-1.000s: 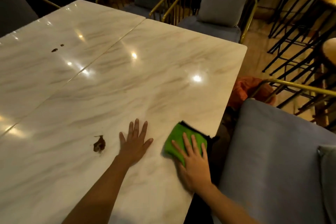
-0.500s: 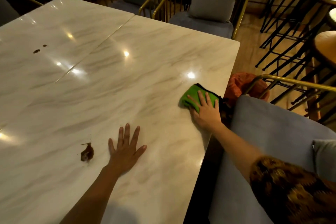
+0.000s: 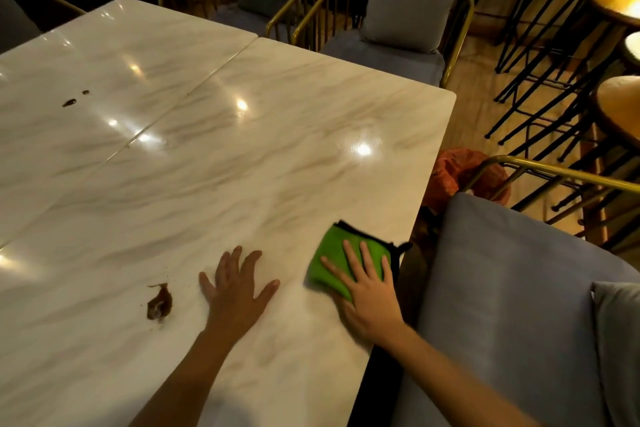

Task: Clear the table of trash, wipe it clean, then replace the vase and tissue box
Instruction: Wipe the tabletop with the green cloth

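The wiping stage looked to be under way, not finished. The right hand (image 3: 367, 302) lay with straight fingers pressed flat on a folded green cloth with a black edge (image 3: 330, 253), near the right edge of the glossy white marble-patterned counter (image 3: 277, 156). The left hand (image 3: 235, 295) rested just beside it, palm down, fingers spread wide and holding nothing. No loose trash showed on the counter, so the clearing seemed done. A brown smear (image 3: 160, 303) close to the left hand, not yet wiped, and two small dark spots (image 3: 69, 102) on the far slab were left to clean. Neither the vase nor the tissue box was in view, so replacing them was yet to come.
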